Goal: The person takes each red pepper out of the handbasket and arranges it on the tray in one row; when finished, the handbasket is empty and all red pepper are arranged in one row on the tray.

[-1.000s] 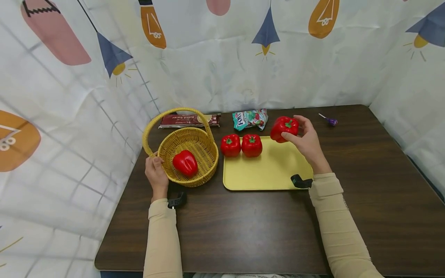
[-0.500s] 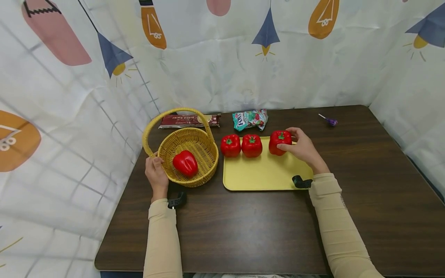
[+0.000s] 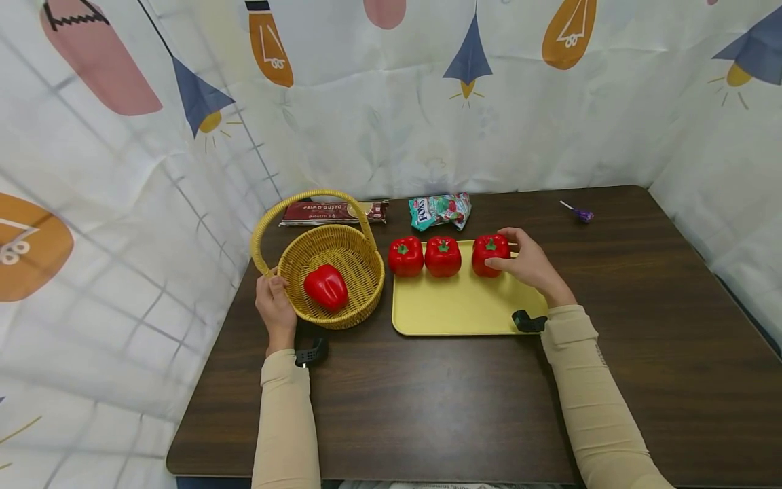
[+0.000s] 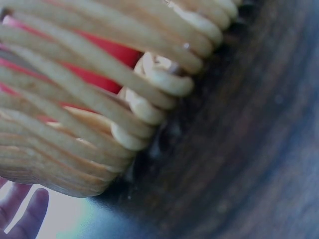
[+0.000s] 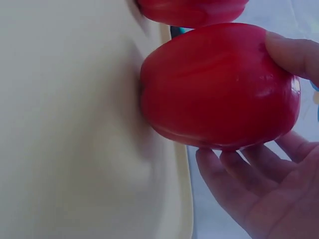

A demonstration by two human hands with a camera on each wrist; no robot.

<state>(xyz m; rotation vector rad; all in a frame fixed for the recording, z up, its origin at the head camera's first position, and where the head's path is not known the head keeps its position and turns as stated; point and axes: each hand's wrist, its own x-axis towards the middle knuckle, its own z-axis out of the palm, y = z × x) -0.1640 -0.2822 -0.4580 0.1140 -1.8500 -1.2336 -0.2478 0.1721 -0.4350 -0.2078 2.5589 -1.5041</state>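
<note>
My right hand (image 3: 529,261) grips a red bell pepper (image 3: 489,252) at the back of the yellow tray (image 3: 464,305). In the right wrist view the thumb lies on one side of this pepper (image 5: 219,89) and the fingertips on the other, its base close at the tray's surface. Two more red bell peppers stand upright to its left, a middle pepper (image 3: 442,257) and a left pepper (image 3: 406,257) at the tray's back left corner. My left hand (image 3: 276,309) holds the yellow wicker basket (image 3: 360,299) by its left rim near the handle. A red bell pepper (image 3: 326,286) lies on its side inside.
Behind the basket lies a dark red spaghetti packet (image 3: 320,212). A teal FOX candy bag (image 3: 440,210) sits at the back, behind the peppers. Farther right is a purple lollipop (image 3: 577,212). A patterned curtain (image 3: 379,122) hangs along the table's back edge.
My right hand has brought its pepper down and slightly left, from above the tray's back right edge onto the tray beside the other two. The left hand and basket have stayed put.
</note>
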